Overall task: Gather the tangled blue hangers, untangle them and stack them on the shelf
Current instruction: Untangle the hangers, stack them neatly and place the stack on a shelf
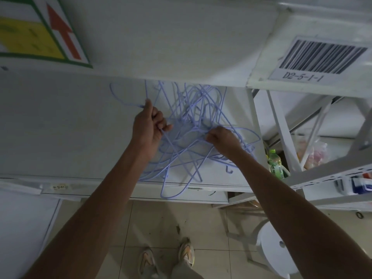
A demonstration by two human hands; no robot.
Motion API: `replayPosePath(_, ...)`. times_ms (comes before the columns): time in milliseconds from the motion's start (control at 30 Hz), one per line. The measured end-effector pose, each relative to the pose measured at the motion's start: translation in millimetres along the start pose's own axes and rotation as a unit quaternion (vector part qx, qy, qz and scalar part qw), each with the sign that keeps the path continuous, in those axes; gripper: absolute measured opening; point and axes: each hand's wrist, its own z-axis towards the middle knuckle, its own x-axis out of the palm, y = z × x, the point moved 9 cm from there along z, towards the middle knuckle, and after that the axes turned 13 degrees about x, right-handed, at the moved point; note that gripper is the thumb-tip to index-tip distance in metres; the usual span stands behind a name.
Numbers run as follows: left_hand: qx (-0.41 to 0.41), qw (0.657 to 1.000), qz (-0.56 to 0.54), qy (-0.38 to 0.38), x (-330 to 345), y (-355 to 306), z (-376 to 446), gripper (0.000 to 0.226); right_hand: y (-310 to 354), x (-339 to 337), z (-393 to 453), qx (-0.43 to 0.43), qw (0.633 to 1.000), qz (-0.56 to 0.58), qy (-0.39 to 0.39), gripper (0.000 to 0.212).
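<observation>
My left hand (150, 127) is curled tight around one wire of the tangled blue hangers (193, 125), thumb up at twelve o'clock, pinching the strand where it bends. My right hand (222, 139) sits at three o'clock from the left, fingers closed into a fist on another strand in the middle of the heap. The tangle lies on the white shelf (60, 127), spreading from under the upper shelf board at twelve o'clock down to the front edge at six, where one loop overhangs. At four o'clock from the heap, in the neighbouring rack, a green bottle (275, 163) stands upright beside a plastic bag (316, 152); I cannot tell what the bag holds.
</observation>
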Motion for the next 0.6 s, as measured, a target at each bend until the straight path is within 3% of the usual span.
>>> replayPosePath(67,0.006,0.999,0.022,0.026,2,-9,-4,0.045,5,-14,-5,0.005,0.994,-0.057,-0.088,0.033)
replayPosePath(233,0.0,0.996,0.053,0.071,7,-25,-17,0.039,6,-66,-7,0.084,0.974,0.023,-0.21,0.033)
replayPosePath(333,-0.003,0.994,0.078,0.072,10,-23,-30,0.036,-11,-93,0,0.142,0.957,0.13,-0.218,0.024)
replayPosePath(467,-0.001,0.991,0.111,0.077,15,-25,-40,0.039,-12,-114,0,0.132,0.952,0.157,-0.228,0.025)
replayPosePath(533,0.002,0.987,0.134,0.089,18,-30,-42,0.039,-15,-121,6,0.123,0.947,0.223,-0.193,0.025)
replayPosePath(600,0.008,0.982,0.159,0.099,20,-34,-42,0.038,-22,-120,13,0.15,0.919,0.346,-0.117,0.028)
